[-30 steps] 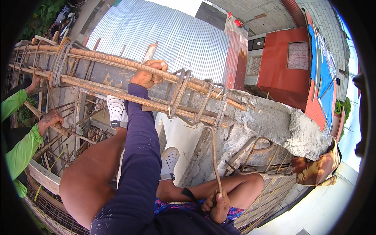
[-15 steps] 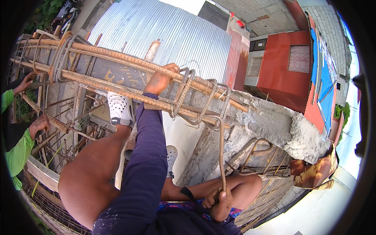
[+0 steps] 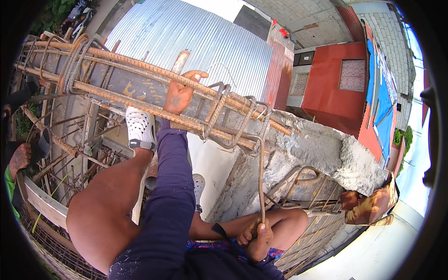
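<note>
My left hand reaches across the horizontal rebar cage and lies at its far bar, index finger stretched out to the right. The fingers look loosened rather than wrapped round the bar. Low in front of my body, my right hand is closed around the lower end of a thin steel rod. The rod rises almost upright to the cage, where its upper end meets the bent stirrups. To the right of my left hand, another rectangular stirrup encloses the long bars.
Rough concrete adjoins the cage's right end. A co-worker's hand is at the left, near crossing rebar. My white clog stands below the cage. Corrugated metal sheeting lies beyond it, and a rusty sheet hangs at the right.
My left hand has shifted slightly left along the bar and its grip has loosened, with a finger extended. My right hand still holds the rod. The co-worker's hands have drawn back toward the left edge.
</note>
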The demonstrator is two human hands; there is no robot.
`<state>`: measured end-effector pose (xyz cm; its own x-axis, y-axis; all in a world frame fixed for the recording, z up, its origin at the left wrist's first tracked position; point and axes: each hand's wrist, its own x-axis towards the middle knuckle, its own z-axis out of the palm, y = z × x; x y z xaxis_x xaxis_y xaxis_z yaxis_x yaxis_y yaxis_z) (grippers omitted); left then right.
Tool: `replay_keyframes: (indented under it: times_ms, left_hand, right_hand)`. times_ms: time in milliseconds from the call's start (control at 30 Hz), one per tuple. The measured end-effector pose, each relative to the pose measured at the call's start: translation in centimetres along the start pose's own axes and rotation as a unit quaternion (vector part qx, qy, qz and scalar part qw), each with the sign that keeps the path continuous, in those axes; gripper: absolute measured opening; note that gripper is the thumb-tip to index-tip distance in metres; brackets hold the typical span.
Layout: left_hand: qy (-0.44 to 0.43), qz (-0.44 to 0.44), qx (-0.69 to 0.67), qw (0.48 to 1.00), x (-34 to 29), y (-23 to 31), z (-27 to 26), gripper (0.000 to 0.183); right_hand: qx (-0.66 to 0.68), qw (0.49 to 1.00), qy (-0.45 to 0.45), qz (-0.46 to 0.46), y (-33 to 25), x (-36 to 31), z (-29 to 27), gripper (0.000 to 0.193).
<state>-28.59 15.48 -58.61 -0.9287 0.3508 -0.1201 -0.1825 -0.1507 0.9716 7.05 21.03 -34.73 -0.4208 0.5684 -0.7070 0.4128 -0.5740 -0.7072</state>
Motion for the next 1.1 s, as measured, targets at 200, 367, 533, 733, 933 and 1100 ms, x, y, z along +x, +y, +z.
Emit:
replay_keyframes:
  times_ms: [200,367,533,733,933,1100]
  left_hand:
    - [-0.137,-0.104,-0.152,0.973,0.1,-0.1,-1.4,0.033]
    - [-0.100,-0.102,-0.250,0.958,0.8,-2.2,-1.9,0.029]
    - [0.090,-0.107,-0.491,0.860,-0.9,-6.0,0.4,0.022]
    - [0.172,-0.143,-0.421,0.879,-7.4,-6.7,2.1,0.020]
    - [0.473,-0.192,-0.463,0.725,-9.2,-7.7,1.0,0.014]
    - [0.451,-0.204,-0.141,0.857,-16.0,-6.7,2.8,0.016]
  right_hand:
    - [0.035,0.998,0.010,0.058,0.7,0.2,-0.1,0.029]
    - [0.020,0.995,0.023,0.097,1.8,-0.7,-0.3,0.033]
    - [0.018,0.995,0.051,0.089,1.8,-1.4,-0.2,0.034]
    - [-0.001,0.998,0.043,0.048,0.4,-2.0,-0.4,0.036]
    - [0.069,0.996,0.028,0.046,1.1,-3.3,-1.5,0.032]
    - [0.126,0.992,0.004,0.027,1.4,-3.9,-2.7,0.027]
